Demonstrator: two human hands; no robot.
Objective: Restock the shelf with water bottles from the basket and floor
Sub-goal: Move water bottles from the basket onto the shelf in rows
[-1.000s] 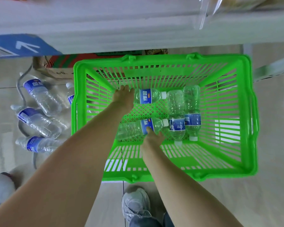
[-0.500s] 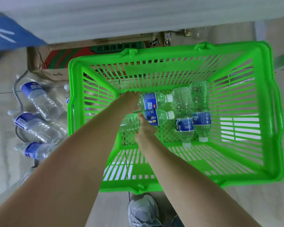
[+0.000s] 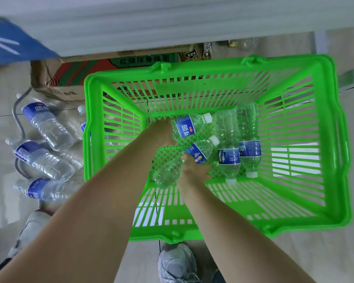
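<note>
A green plastic basket stands on the floor below a white shelf edge. Several clear water bottles with blue labels lie in it. My left hand grips the base of the far bottle, whose white cap points right. My right hand grips the near bottle around its middle, and its cap end is tilted up. Two more bottles lie side by side to the right, caps toward me.
More water bottles lie on the tiled floor left of the basket, near a grey cable. A cardboard box sits under the shelf behind the basket. My shoes are at the bottom.
Both hands have closed on their bottles and lifted them. The near bottle has swung up beside the far one. The view has shifted toward the basket.
</note>
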